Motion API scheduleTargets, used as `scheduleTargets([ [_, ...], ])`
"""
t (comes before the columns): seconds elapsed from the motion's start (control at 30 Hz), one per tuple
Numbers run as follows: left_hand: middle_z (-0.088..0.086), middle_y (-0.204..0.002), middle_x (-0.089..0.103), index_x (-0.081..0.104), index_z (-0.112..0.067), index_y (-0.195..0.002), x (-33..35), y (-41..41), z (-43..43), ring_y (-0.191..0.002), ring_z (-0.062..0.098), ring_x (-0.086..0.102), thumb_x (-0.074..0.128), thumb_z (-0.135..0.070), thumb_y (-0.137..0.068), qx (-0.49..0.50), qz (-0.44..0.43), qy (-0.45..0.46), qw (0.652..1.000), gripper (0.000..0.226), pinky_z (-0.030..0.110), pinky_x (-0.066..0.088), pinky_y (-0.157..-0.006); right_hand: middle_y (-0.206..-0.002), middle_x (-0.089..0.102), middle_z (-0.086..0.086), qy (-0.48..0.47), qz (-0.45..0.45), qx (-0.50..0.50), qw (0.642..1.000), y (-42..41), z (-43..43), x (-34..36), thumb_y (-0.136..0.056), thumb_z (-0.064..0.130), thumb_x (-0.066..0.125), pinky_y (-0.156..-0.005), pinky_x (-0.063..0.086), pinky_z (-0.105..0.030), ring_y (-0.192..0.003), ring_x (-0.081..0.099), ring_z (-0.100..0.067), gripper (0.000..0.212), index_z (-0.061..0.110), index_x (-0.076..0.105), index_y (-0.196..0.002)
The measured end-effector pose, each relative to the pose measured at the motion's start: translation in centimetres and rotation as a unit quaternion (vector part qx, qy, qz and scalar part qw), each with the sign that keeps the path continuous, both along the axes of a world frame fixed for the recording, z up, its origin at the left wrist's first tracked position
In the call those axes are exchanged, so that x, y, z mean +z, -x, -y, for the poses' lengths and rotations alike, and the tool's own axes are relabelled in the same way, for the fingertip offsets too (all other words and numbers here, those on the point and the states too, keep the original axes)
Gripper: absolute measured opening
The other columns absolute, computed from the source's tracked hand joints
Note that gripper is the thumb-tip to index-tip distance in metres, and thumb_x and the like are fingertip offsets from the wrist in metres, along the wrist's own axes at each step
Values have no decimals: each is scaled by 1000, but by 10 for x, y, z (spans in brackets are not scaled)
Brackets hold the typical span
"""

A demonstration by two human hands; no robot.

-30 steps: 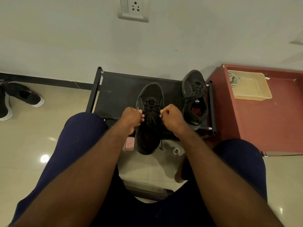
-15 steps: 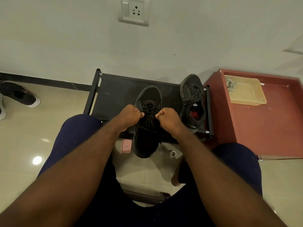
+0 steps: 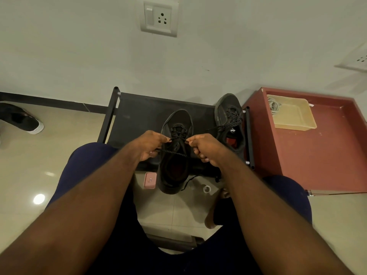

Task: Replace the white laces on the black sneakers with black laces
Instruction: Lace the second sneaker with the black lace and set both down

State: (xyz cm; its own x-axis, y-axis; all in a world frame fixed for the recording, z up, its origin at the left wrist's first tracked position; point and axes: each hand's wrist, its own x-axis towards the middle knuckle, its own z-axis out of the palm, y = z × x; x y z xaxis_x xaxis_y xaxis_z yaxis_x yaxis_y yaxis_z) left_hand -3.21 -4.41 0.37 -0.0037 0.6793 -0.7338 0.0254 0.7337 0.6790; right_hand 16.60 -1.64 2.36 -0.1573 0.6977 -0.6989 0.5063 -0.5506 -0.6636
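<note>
On cabinet (image 3: 321,159), tray (image 3: 295,127) holds white cord (image 3: 273,105); right hand (image 3: 204,148) pinches black lace (image 3: 174,153).

One wide-angle camera rides on the person's head and looks forward and steeply down, along both forearms (image 3: 99,195) and over the thighs (image 3: 83,159), onto the black rack (image 3: 139,116) close below. It faces the wall (image 3: 79,56), with floor (image 3: 59,135) at the left edge and a red cabinet (image 3: 317,155) at the right.

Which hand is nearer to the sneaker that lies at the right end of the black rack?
Right. The right hand pinches a black lace just left of that sneaker; the left hand is beyond the middle sneaker, farther away.
</note>
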Motion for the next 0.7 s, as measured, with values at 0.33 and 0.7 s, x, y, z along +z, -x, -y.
scheduleTargets([
  [0.33,-1,-70,52,58,-16,-105,18,32,-22,-58,7,52,53,-7,-97,412,270,-135,860,14,27,54,-65,-72,60,-4,-49,-92,-127,986,6,-9,4,-100,4,45,-44,36,-23,-48,45,-10,23,10,63,-112],
  [0.7,14,-115,64,61,-10,-121,7,65,-11,-98,22,64,46,3,-92,278,-271,-204,899,35,28,53,-78,-89,73,-6,-279,176,77,941,11,-29,28,-96,22,63,-72,58,-32,-78,66,-17,9,14,60,-94],
])
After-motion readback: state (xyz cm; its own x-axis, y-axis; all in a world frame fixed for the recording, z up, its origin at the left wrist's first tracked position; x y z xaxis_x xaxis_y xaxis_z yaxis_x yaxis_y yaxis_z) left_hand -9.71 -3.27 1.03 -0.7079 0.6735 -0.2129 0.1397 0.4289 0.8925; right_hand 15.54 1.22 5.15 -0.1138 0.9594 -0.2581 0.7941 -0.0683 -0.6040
